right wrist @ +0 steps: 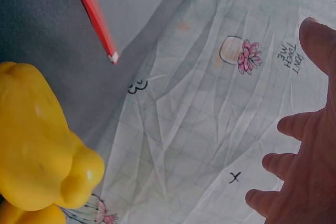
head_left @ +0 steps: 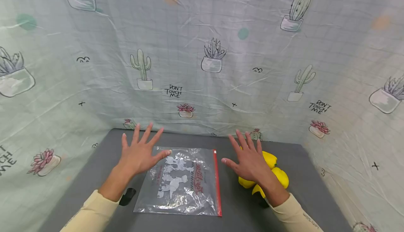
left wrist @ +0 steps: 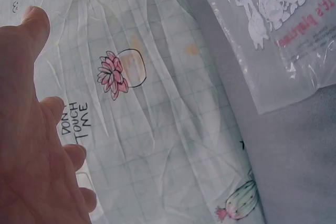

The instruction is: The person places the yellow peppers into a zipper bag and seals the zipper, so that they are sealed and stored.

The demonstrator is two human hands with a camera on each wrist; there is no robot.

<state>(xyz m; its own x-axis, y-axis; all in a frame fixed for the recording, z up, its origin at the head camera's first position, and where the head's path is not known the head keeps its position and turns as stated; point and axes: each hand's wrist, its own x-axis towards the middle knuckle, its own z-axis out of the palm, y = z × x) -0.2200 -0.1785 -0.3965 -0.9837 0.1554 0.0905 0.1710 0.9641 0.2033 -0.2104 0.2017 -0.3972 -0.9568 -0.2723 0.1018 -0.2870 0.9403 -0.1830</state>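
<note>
A clear plastic zip bag (head_left: pixel 205 200) with a red slider edge and white cartoon figures lies flat on the grey table, between the two hands. My left hand (head_left: pixel 139 156) hovers over the bag's left side, fingers spread, holding nothing. On the right, several yellow bell peppers (head_left: pixel 280 176) sit grouped on the table. My right hand (head_left: pixel 249 161) is held above them with its fingers spread and nothing in it, and partly hides them. In the right wrist view a pepper (right wrist: pixel 34 135) shows large, near the bag's red edge (right wrist: pixel 94 19).
The grey table (head_left: pixel 110 154) is enclosed at the back and both sides by a hanging cloth (head_left: pixel 195 25) printed with cacti. A small black object (head_left: pixel 127 197) shows beside the left wrist.
</note>
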